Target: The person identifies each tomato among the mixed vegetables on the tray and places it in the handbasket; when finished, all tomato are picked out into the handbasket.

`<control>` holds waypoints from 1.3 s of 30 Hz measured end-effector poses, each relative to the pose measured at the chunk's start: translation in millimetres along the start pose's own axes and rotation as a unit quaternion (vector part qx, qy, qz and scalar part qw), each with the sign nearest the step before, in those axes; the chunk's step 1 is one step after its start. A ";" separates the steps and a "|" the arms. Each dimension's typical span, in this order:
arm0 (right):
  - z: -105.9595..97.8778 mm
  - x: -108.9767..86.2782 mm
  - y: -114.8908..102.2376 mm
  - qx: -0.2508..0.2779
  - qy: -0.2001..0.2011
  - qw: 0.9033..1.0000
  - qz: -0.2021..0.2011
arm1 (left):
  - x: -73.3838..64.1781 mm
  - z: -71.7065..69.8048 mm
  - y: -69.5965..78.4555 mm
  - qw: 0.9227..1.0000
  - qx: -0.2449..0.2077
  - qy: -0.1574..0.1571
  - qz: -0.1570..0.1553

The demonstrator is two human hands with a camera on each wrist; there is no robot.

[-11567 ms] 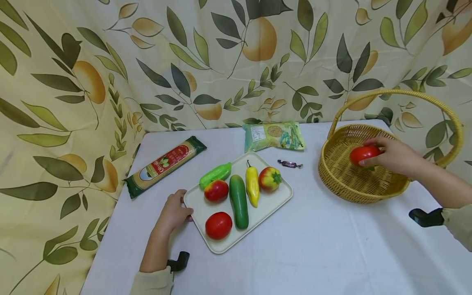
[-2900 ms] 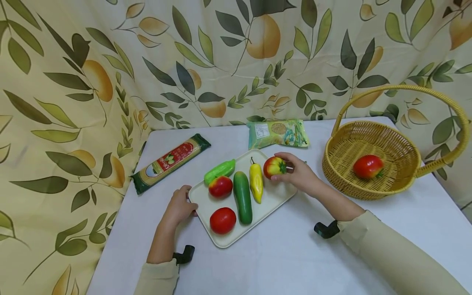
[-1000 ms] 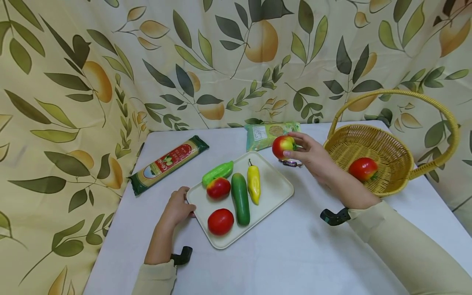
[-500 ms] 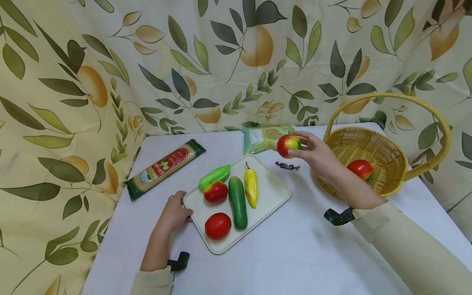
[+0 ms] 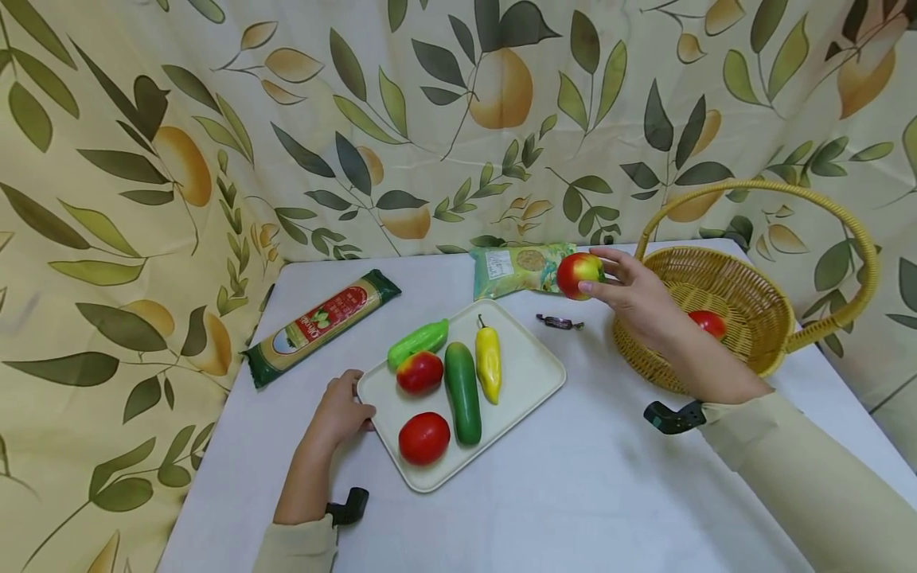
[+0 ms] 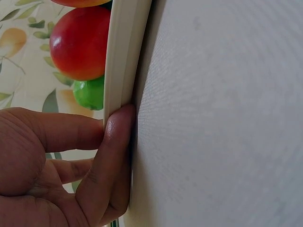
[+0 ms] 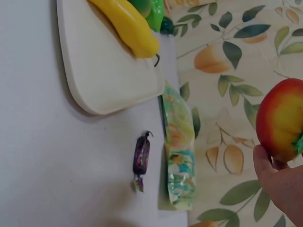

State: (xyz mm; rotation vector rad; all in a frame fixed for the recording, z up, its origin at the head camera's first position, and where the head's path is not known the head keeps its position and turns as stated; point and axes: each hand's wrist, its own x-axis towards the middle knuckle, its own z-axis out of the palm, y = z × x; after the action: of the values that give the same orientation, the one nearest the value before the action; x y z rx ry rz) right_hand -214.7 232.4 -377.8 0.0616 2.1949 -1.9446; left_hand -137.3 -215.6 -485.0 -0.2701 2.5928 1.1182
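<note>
In the head view, my left hand [image 5: 344, 410] grips the left edge of a cream tray [image 5: 526, 374]. The left wrist view shows thumb and fingers pinching its rim [image 6: 124, 61]. On the tray lie a green cucumber [image 5: 463, 394], a yellow pepper [image 5: 489, 366], a light green vegetable [image 5: 419, 342], a red-yellow fruit [image 5: 419, 372] and a red tomato [image 5: 424, 438]. My right hand [image 5: 641, 302] holds a red-and-yellow fruit with a green leafy cap [image 5: 577, 275] in the air, left of the wicker basket [image 5: 755, 306]. A red fruit [image 5: 709, 322] in the basket is partly hidden by my right arm.
A wrapped candy [image 5: 559, 322] lies between tray and basket. Behind it is a green printed packet [image 5: 512, 270], partly covered by the held fruit. A long green-and-gold packet [image 5: 322, 326] lies at the back left. The basket's tall handle [image 5: 809, 191] arches over it.
Since 2.9 seconds ago, my right hand has lifted the capped fruit off the tray and carried it right toward the basket. Earlier it held the red fruit over the basket. The left hand keeps its grip.
</note>
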 end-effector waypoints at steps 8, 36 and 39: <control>-11.0 -3.4 -1.8 -0.034 0.014 0.999 -0.001 | 0.8 0.3 -0.3 1.000 0.000 0.002 -0.001; -41.3 -4.2 -9.9 -0.053 0.030 0.998 0.015 | 2.2 0.4 -0.5 1.000 -0.019 0.002 0.001; -45.7 -6.1 -10.0 -0.060 0.035 0.997 0.021 | 1.9 0.3 -0.9 1.000 -0.020 0.006 0.012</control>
State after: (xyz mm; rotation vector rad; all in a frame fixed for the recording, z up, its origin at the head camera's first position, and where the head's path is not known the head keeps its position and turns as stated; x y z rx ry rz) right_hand -216.2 276.8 -362.0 0.1590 2.3310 -1.8114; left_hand -138.8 -216.1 -486.5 -0.2558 2.5938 1.1824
